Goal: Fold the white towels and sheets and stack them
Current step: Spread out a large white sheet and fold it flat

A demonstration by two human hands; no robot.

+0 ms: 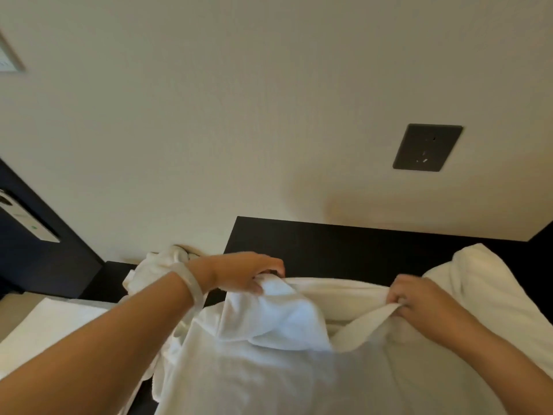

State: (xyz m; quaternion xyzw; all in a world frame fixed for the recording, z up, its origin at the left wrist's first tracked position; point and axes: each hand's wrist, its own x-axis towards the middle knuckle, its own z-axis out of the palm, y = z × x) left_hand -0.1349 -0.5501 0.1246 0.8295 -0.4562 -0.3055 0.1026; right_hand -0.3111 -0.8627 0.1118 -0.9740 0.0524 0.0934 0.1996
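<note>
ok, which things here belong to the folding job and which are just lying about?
Job: white towel, held at its top edge by left hand and right hand; crumpled white cloth behind the left wrist; white bedding at right.
Not job: dark headboard; black wall plate; bracelet.

Entry: one person's two bare arms, with a single wrist ornament.
Left forearm (98,333), entering from 8 o'clock: bare from the frame edge up to the wrist. Left hand (239,272): bare across back and fingers (270,262). One bangle (191,283) round the left wrist, just behind the hand, about 7 o'clock from picture centre: pale, milky, slightly translucent, a smooth plain band of rounded section. Right forearm (490,351), entering from 4 o'clock: bare along its whole visible length. Right hand (419,298), about 5 o'clock from centre: bare at wrist and knuckles. Nails too blurred to describe.
</note>
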